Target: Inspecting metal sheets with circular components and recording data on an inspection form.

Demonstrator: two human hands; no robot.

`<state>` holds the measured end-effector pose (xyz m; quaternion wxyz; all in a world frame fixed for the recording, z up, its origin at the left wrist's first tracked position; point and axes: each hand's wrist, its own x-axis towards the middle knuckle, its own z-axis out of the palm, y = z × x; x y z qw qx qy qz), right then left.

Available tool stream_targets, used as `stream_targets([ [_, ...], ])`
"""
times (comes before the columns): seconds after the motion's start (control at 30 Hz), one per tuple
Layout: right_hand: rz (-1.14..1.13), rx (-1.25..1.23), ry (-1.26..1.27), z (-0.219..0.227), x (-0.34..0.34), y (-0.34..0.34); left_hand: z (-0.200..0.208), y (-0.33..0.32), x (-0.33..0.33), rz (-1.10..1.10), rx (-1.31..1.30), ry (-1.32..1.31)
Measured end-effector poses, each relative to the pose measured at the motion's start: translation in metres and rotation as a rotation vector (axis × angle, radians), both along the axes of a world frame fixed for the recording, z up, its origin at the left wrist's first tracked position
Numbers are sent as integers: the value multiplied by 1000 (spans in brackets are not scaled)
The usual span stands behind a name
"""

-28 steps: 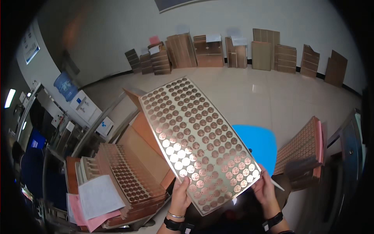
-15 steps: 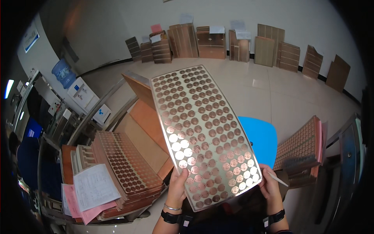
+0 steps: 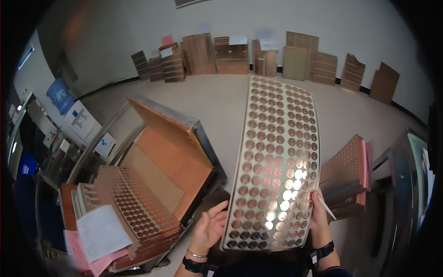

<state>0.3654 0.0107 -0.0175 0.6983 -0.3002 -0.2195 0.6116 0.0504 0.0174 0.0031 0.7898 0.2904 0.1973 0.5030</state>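
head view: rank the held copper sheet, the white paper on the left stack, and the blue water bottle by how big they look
1. copper sheet, largest by far, though it is closest to the camera.
2. white paper.
3. blue water bottle, smallest, but it stands farther off, so its real size is unsure.

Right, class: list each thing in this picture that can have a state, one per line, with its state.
Copper sheet of round discs: lifted upright, gripped at its right edge.
Right hand: closed on the sheet, a white pen between its fingers.
Left hand: open, off the sheet.
Metal box: open, lid raised.
Left stack of sheets: lying flat.
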Motion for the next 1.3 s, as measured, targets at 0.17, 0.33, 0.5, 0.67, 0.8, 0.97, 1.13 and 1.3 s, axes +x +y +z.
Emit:
stream_targets([
  [0.17, -43, 100, 37, 4, -25, 0, -19, -9, 25, 221, -213, -159],
  [0.33, 72, 26, -12, -16, -15, -12, -34, -11, 44, 268, -196, -3],
  [0.5, -321, 156, 103, -22, 68, -8, -36, 2, 5, 371, -204, 61],
  [0.67, -466, 66, -32, -13, 130, -41, -33, 7, -28, 543, -214, 272],
  [0.8, -385, -34, -231, -4, 139, -57, -40, 9, -48, 615, -263, 444],
  [0.97, -229, -113, -637, 13, 138, -61, -35, 9, -62, 587, -238, 591],
  [1.13, -279, -147, -720, 24, 114, -51, -42, 7, -79, 598, -255, 697],
  [1.3, -245, -153, -638, 30, 109, -51, -40, 7, -70, 603, -241, 738],
])
